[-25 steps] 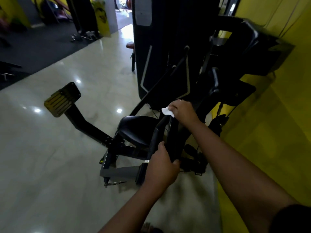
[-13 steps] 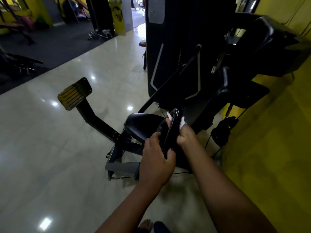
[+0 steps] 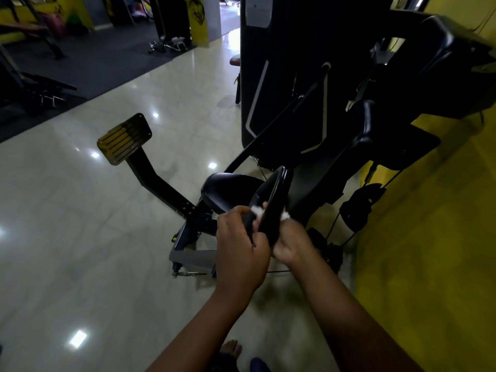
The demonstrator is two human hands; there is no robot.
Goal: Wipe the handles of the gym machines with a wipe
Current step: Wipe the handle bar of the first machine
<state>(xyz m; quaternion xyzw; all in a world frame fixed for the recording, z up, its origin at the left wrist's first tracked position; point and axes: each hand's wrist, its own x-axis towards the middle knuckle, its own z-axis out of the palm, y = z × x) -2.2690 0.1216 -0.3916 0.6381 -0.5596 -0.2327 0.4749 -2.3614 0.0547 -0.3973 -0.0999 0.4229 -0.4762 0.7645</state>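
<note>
Mid-frame, beside the seat (image 3: 225,190): gripping the black handle (image 3: 274,193) with left hand (image 3: 241,248); clamping white wipe (image 3: 285,216) round it with right hand (image 3: 292,244).

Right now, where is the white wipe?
The white wipe is low and centre in the head view, wrapped round the black handle in the right hand, beside the left hand and just this side of the black seat.

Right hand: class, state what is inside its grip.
A white wipe pokes out above the right hand, pressed against the black handle. The rest of the wipe is hidden.
</note>
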